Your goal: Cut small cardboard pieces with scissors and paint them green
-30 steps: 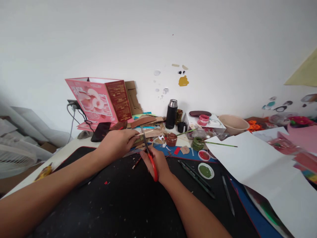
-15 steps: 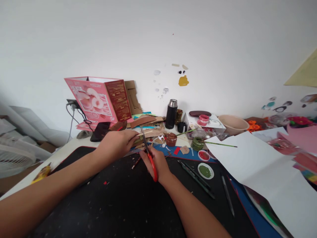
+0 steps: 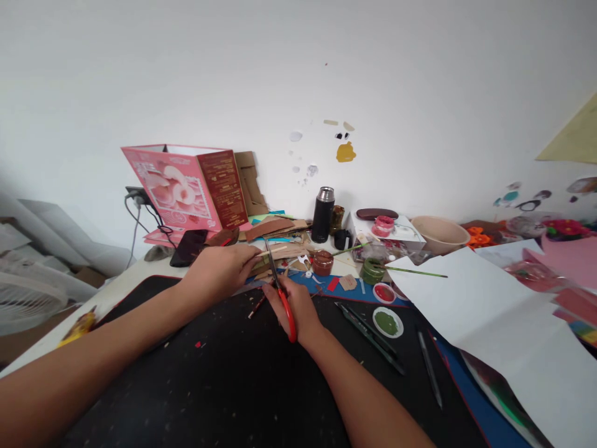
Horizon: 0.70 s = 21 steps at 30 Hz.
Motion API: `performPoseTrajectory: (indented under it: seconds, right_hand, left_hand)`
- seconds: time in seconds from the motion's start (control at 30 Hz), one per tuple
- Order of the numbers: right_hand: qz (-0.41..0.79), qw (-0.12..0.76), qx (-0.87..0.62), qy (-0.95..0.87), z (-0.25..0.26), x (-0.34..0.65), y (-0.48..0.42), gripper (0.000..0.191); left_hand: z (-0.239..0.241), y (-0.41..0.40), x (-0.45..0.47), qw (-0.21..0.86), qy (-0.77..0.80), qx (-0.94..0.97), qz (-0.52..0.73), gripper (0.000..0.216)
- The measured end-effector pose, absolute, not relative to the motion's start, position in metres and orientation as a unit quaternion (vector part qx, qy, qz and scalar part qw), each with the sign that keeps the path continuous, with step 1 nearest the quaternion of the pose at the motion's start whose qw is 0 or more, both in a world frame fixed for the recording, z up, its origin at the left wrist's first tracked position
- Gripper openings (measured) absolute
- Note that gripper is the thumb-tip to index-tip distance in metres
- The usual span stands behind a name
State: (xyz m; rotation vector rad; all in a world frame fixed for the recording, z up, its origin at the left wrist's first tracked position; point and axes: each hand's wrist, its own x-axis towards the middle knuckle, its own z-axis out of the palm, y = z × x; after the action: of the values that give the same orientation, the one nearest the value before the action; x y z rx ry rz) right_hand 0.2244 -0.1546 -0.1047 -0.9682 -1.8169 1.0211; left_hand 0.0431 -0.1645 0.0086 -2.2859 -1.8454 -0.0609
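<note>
My right hand (image 3: 302,308) grips a pair of scissors (image 3: 290,318) by their red handles, the blades pointing up and away from me. My left hand (image 3: 221,269) is closed, fingertips pinched on a thin pale strip (image 3: 276,250) that sticks out to the right. The scissor blades cross this strip just right of the left fingertips. Whether the blades are touching it, I cannot tell. Behind both hands lies a pile of cardboard scraps (image 3: 275,228). A dark pencil-like stick (image 3: 257,307) lies on the black mat (image 3: 224,379) between my wrists.
A black thermos (image 3: 323,218) stands by the wall. Right of my hands are a brown paint jar (image 3: 322,263), a green paint jar (image 3: 372,271) with a brush across it, and a lid of green paint (image 3: 387,322). Dark pens (image 3: 370,339) lie nearby. A pink box (image 3: 181,186) stands back left.
</note>
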Motion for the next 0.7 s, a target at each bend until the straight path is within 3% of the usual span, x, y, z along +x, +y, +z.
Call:
performPoseTrajectory:
  seconds: [0.53, 0.7]
  right_hand:
    - [0.382, 0.409, -0.395, -0.728, -0.104, 0.224, -0.155, 0.024]
    - [0.380, 0.392, -0.415, -0.728, -0.100, 0.224, -0.157, 0.021]
  left_hand:
    - [0.010, -0.174, 0.056, 0.155, -0.601, -0.782, 0.064, 0.029]
    - [0.023, -0.157, 0.048, 0.037, -0.608, -0.793, -0.013, 0.035]
